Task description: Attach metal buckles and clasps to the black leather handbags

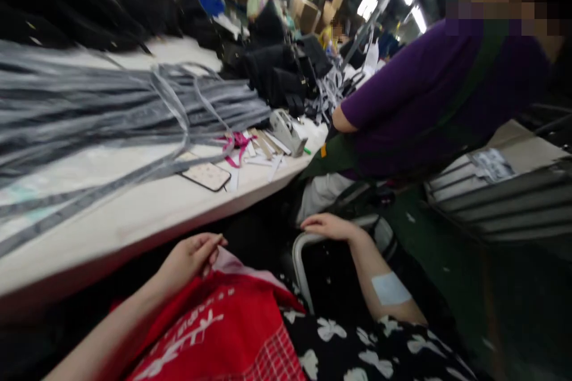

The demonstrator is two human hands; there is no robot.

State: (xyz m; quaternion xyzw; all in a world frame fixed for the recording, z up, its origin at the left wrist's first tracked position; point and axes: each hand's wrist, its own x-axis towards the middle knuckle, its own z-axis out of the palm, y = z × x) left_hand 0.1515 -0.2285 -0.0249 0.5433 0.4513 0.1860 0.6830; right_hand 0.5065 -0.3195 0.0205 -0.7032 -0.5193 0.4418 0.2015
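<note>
My left hand [192, 256] lies in my lap below the table edge, its fingers curled and pinching the top edge of a red cloth with white print [218, 327]. My right hand [328, 226] rests palm down on the metal frame of a chair [298, 262] beside me, fingers bent over the rail. A white plaster [389, 289] is stuck on my right forearm. My lap shows black fabric with white flowers [357, 345].
A white table [134, 220] carries a bundle of grey straps [89, 107], a phone [206, 175], pink ribbon [236, 146], paper slips and a tape dispenser [288, 131]. A person in a purple shirt [429, 101] leans over its end. Black bags [286, 71] pile up further back.
</note>
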